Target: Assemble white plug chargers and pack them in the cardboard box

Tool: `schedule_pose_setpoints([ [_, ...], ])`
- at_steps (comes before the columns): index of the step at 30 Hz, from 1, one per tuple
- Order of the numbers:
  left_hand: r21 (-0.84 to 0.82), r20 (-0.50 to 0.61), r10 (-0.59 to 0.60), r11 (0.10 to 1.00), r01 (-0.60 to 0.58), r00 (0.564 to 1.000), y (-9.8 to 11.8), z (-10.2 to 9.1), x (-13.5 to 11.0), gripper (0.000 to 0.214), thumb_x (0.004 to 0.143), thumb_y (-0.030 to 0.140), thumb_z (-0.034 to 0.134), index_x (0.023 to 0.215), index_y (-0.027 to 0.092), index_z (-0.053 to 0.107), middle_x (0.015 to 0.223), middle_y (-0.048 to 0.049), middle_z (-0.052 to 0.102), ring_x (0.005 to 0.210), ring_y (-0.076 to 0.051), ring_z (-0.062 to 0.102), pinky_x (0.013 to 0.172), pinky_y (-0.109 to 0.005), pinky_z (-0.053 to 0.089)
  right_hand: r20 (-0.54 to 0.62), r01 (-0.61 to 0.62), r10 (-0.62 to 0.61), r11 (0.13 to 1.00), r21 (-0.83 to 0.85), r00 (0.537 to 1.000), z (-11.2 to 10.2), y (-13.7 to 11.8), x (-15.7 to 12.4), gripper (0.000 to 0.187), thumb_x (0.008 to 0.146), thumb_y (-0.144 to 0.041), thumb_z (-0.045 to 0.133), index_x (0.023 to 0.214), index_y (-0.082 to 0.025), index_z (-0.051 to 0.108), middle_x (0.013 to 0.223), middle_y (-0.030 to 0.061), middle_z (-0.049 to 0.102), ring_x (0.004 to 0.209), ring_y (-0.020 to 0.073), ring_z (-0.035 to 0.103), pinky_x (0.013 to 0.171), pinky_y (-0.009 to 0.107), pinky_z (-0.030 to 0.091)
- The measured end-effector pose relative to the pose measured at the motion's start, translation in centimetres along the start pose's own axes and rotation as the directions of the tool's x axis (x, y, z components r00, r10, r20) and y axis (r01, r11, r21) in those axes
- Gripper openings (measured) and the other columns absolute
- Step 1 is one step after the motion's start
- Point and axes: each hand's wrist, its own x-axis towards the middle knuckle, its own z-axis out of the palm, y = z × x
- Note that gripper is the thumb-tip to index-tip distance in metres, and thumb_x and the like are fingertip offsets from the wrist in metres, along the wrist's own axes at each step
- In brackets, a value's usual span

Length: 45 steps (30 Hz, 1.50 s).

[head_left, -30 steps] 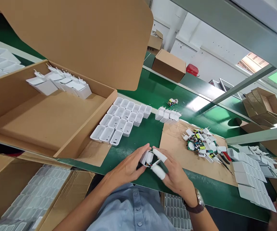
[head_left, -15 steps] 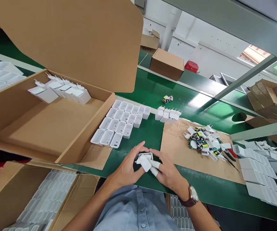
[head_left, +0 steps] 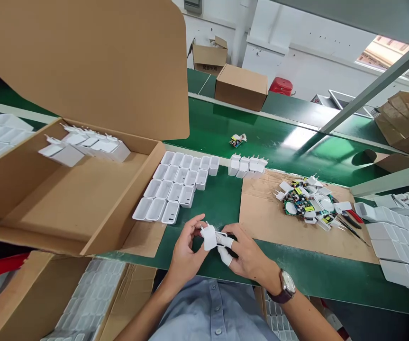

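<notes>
1. Both hands are holding one white charger just above the green bench, a little to the right of the near corner of the big open carton.
2. The left hand is pinching the charger's left side between thumb and fingertips, with the fingers curling in narrow around it.
3. The right hand is gripping the other side. Its thumb and forefinger are wearing white finger cots, and a watch is sitting on that wrist.
4. The charger's prongs look like they're poking up at the top, but they're too small to say more.
5. Inside the carton, a row of finished chargers is lining up along the far wall.
6. Just off the carton's right wall, a block of empty white shells is sitting in neat rows, open side up.
7. Further right of the carton, a short row of plugs is standing at the far edge of a cardboard sheet. A pile of circuit boards is lying on the sheet.
8. Well to the right of the carton, white trays are lying at the bench edge.
</notes>
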Motion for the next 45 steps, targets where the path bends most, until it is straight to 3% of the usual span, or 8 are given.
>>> schedule_pose_setpoints([
  [7,-0.008,0.004,-0.056,0.998,0.056,0.998,0.2,0.0,0.3,0.053,0.088,0.041,0.077,0.136,0.022,0.062,0.109,-0.0058,0.067,0.099,-0.019,0.067,0.091,-0.030,0.056,-0.005,-0.057,0.056,0.998,-0.030,0.998,-0.7,-0.4,-0.8,0.038,0.104,-0.016,0.059,0.141,-0.021,0.055,0.120,0.0151,0.072,0.101,0.0256,0.071,0.080,0.041,0.066],
  [14,0.057,0.068,-0.009,0.998,0.005,0.998,0.2,-0.6,0.3,0.050,0.094,0.042,0.072,0.140,0.024,0.064,0.115,-0.0070,0.068,0.104,-0.019,0.068,0.095,-0.031,0.055,0.009,-0.080,0.080,0.997,-0.007,0.997,0.0,-0.4,-1.3,0.048,0.105,-0.018,0.056,0.152,-0.022,0.048,0.141,0.0200,0.065,0.126,0.0292,0.069,0.098,0.047,0.065],
  [25,0.050,0.127,0.005,0.999,-0.012,0.992,-0.9,-1.0,0.0,0.051,0.100,0.043,0.066,0.145,0.022,0.056,0.119,-0.0094,0.067,0.110,-0.021,0.068,0.100,-0.035,0.055,0.119,-0.053,0.073,0.984,-0.169,0.990,-0.2,-1.2,-0.8,0.048,0.099,-0.009,0.054,0.147,-0.014,0.051,0.133,0.0219,0.069,0.115,0.0323,0.071,0.089,0.047,0.067],
  [33,0.012,0.100,-0.002,1.000,0.001,0.995,-1.3,-0.8,0.3,0.056,0.096,0.045,0.071,0.145,0.021,0.056,0.121,-0.0107,0.068,0.113,-0.023,0.069,0.101,-0.037,0.055,0.088,-0.032,0.036,0.998,-0.050,0.996,0.7,-0.7,-1.4,0.053,0.095,-0.005,0.051,0.145,-0.021,0.055,0.137,0.0180,0.066,0.119,0.0281,0.069,0.087,0.042,0.068],
  [36,-0.009,0.053,0.019,1.000,-0.019,0.998,-1.3,-0.5,0.2,0.054,0.096,0.043,0.072,0.142,0.021,0.057,0.121,-0.0109,0.069,0.111,-0.023,0.070,0.100,-0.038,0.057,0.007,-0.119,0.119,0.985,0.127,0.993,1.6,-0.6,-1.4,0.044,0.099,-0.009,0.053,0.140,-0.025,0.063,0.135,0.0160,0.067,0.119,0.0263,0.070,0.092,0.042,0.066],
  [39,0.012,0.014,0.147,0.989,-0.147,0.989,-0.8,0.2,-0.3,0.062,0.092,0.039,0.079,0.146,0.023,0.053,0.129,-0.0128,0.070,0.116,-0.026,0.070,0.101,-0.042,0.058,-0.093,-0.279,0.382,0.800,0.530,0.919,2.2,-0.7,-1.4,0.030,0.102,-0.023,0.062,0.131,-0.027,0.069,0.128,0.0121,0.073,0.109,0.0240,0.075,0.087,0.039,0.068],
  [43,0.215,0.112,0.440,0.864,-0.455,0.891,0.9,1.4,-1.0,0.075,0.087,0.027,0.083,0.153,0.028,0.047,0.141,-0.0145,0.066,0.131,-0.032,0.063,0.110,-0.052,0.054,0.113,-0.359,0.696,0.219,0.907,0.709,2.1,-1.2,-1.2,0.030,0.098,-0.040,0.072,0.123,-0.023,0.073,0.112,0.0094,0.080,0.092,0.0240,0.079,0.074,0.036,0.069],
  [45,0.280,0.129,0.519,0.798,-0.533,0.845,1.8,2.1,-1.0,0.072,0.091,0.023,0.079,0.154,0.029,0.046,0.139,-0.0141,0.066,0.132,-0.032,0.062,0.110,-0.052,0.055,0.190,-0.330,0.729,0.052,0.943,0.658,2.0,-1.5,-1.2,0.030,0.094,-0.042,0.075,0.118,-0.022,0.076,0.110,0.0089,0.081,0.088,0.0238,0.078,0.075,0.037,0.069],
])
